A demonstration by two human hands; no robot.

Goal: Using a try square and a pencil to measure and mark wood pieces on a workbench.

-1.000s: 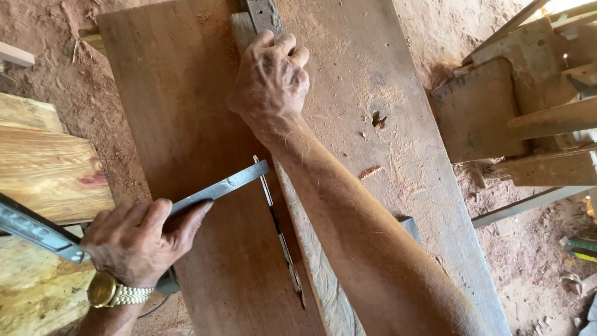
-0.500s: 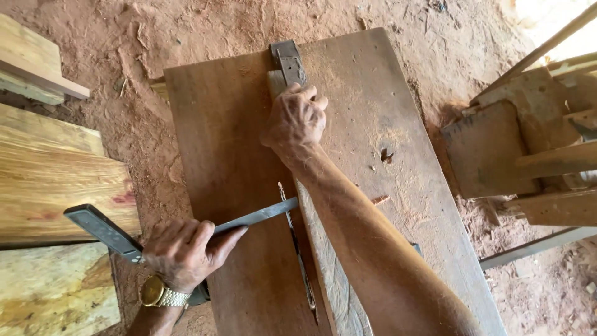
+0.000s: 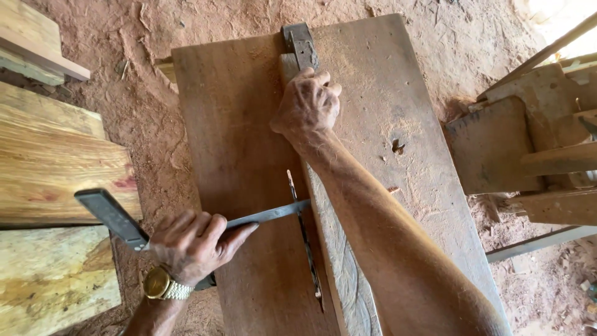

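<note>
My left hand (image 3: 191, 245), with a gold wristwatch, grips a metal try square (image 3: 112, 216) by its dark stock; the thin blade (image 3: 267, 215) reaches right across a brown wooden board (image 3: 236, 137). My right hand (image 3: 308, 102) presses down on a narrow upright plank (image 3: 339, 261) lying along the board, close to a dark metal piece (image 3: 300, 43) at its far end. A slim metal rod (image 3: 305, 239) rests beside the plank, crossing under the blade.
A second wide board (image 3: 398, 106) with a small knot hole lies to the right. Light wooden planks (image 3: 56, 155) are stacked at left. A rough wooden bench frame (image 3: 535, 143) stands at right. Red dirt floor with wood chips surrounds everything.
The view has pulled back and down the boards. My left hand and the square sit further right on the board; my right hand stays on the plank.
</note>
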